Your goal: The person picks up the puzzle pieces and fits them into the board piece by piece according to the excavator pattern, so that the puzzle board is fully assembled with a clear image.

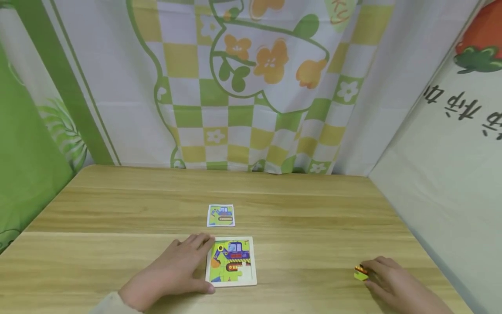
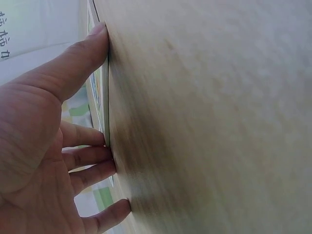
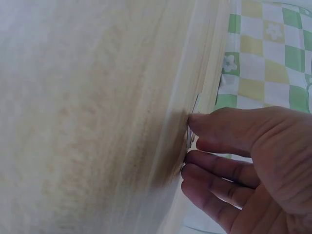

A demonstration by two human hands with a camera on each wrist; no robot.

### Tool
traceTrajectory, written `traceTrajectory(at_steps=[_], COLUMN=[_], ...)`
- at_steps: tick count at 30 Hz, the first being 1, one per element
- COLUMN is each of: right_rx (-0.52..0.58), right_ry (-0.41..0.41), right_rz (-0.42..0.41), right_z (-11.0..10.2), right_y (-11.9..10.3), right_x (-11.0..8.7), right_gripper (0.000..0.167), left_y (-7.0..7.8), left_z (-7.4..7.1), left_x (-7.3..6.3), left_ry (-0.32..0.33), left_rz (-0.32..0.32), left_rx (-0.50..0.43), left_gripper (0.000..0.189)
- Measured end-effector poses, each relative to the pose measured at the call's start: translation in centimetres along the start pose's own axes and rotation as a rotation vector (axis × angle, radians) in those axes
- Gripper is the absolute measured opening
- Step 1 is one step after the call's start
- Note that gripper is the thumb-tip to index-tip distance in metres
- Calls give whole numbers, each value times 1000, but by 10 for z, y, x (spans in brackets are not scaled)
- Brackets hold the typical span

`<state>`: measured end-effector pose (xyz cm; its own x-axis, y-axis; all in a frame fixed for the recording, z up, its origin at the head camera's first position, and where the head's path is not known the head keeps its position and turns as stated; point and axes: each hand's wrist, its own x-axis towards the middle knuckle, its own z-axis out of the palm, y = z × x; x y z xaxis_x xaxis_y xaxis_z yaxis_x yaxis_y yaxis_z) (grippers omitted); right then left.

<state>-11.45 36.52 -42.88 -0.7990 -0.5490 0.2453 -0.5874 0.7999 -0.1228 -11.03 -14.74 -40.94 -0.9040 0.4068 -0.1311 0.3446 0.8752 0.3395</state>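
Observation:
A square jigsaw puzzle (image 1: pixel 229 261) of a blue excavator on green lies in a pale frame on the table; bare backing shows at its lower right corner. My left hand (image 1: pixel 176 268) rests along the frame's left side, index fingertip by the far corner and thumb by the near one. In the left wrist view the fingers (image 2: pixel 87 156) are spread and fairly straight, tips down at the frame edge and tabletop. Far to the right, my right hand (image 1: pixel 396 283) pinches a green, red and yellow puzzle piece (image 1: pixel 361 273) low over the table. Its edge shows thinly in the right wrist view.
Behind the puzzle lies a small picture card (image 1: pixel 221 216) with the same excavator. The wooden table (image 1: pixel 117 209) ends at a checked curtain (image 1: pixel 251 117) at the back. Another hanging cloth (image 1: pixel 451 174) borders the right side, and green cloth (image 1: pixel 31 131) the left.

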Motion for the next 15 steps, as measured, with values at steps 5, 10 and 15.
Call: traceTrajectory(at_steps=[5,10,15], right_rx=[45,74,84], right_ry=[-74,-133,-124], right_rz=[27,65,60], right_z=[-1,-3,-4], right_y=[1,1,0], right_x=[3,3,4], right_gripper=[31,28,27], left_y=[-1,-2,-3], left_z=[1,3,2], left_x=[0,0,1], left_ry=[4,2,2], left_rz=[7,27,29], left_rx=[-3,-4,4], left_gripper=[117,116,116])
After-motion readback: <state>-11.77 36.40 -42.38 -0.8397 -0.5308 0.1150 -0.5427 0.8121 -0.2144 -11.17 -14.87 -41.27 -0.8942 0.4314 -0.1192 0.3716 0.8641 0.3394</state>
